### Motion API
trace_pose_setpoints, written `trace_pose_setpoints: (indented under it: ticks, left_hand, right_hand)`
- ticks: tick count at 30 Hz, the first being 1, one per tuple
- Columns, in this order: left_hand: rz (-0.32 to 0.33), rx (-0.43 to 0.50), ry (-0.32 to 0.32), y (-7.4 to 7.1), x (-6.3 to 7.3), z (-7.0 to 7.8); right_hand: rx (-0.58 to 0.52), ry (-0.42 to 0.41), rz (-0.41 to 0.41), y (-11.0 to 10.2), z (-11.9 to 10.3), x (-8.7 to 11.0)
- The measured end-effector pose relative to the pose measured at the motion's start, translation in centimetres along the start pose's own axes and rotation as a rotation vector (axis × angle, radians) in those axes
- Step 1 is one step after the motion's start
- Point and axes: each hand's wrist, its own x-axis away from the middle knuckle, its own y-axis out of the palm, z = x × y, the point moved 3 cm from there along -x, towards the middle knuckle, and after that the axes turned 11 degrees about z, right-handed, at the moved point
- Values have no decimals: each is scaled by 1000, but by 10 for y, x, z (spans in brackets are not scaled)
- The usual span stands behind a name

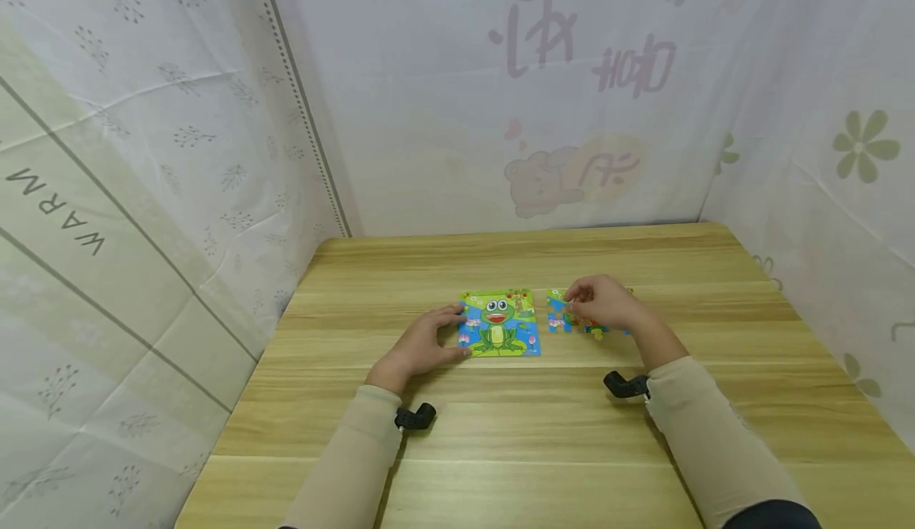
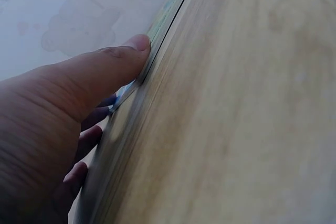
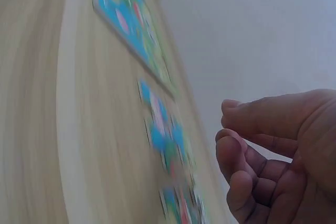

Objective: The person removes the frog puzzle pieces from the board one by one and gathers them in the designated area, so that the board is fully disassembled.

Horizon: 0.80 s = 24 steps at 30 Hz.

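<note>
A square frog picture board [image 1: 499,323] lies flat on the wooden table, and its thin edge shows in the left wrist view. My left hand [image 1: 422,341] touches it from the left, its fingers along the left side and its thumb [image 2: 118,66] at the near left corner. Just right of the board lie several jigsaw pieces [image 3: 160,111] in blue, green and red, blurred in the right wrist view. Above them hovers my right hand [image 1: 608,303], which hides part of them. Its fingers are loosely bent, thumb and forefinger close together; no piece shows between them.
The wooden table [image 1: 500,434] reaches back to a pale printed curtain [image 1: 429,116], with more curtain on the left and right sides. Each wrist wears a small black camera, one on the left sleeve [image 1: 357,442] and one on the right sleeve [image 1: 708,426].
</note>
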Motion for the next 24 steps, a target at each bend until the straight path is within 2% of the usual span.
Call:
trace_pose_setpoints:
  ticks: [8, 15, 24]
  left_hand:
    - [-1, -2, -6, 0, 0, 1]
    - [4, -1, -1, 0, 0, 1]
    - [7, 13, -3, 0, -1, 0]
  right_hand:
    - [13, -84, -26, 48, -31, -19]
    - [6, -124, -84, 87, -53, -25]
    - [73, -169, -118, 116, -71, -26]
